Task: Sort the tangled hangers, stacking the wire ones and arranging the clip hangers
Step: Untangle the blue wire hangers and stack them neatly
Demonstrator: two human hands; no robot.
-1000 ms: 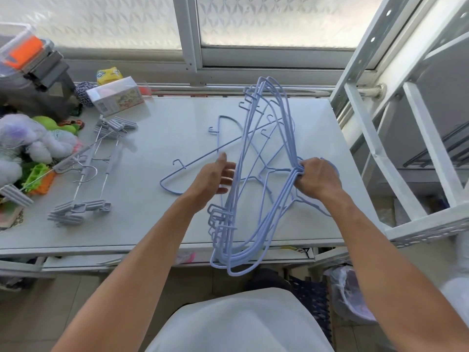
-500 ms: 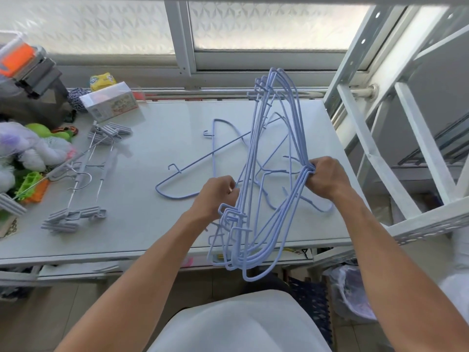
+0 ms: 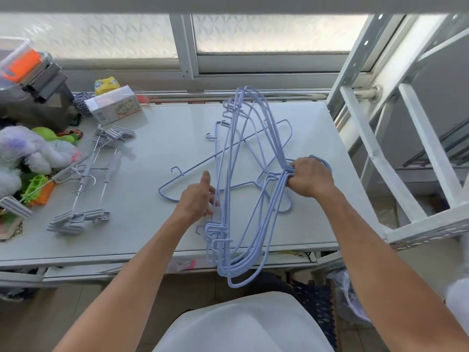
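A bundle of several pale blue wire hangers (image 3: 253,174) stands nearly upright over the white table (image 3: 165,138), its lower end past the front edge. My right hand (image 3: 308,177) grips their gathered necks and hooks on the right. My left hand (image 3: 198,199) touches the bundle's left side, thumb raised, fingers at the straight bars. Another blue wire hanger (image 3: 195,166) lies flat on the table under the bundle. Grey clip hangers (image 3: 86,189) lie in a loose pile on the table's left.
Plush toys (image 3: 28,151) and a green and orange plastic piece (image 3: 38,186) crowd the left edge. A small box (image 3: 114,105) and a dark case (image 3: 33,80) stand at the back left. A white metal frame (image 3: 406,138) rises along the right side.
The bundle has dropped lower and tilted back toward the table. My left hand has loosened from a closed grasp on the bars to a light touch with the thumb up.
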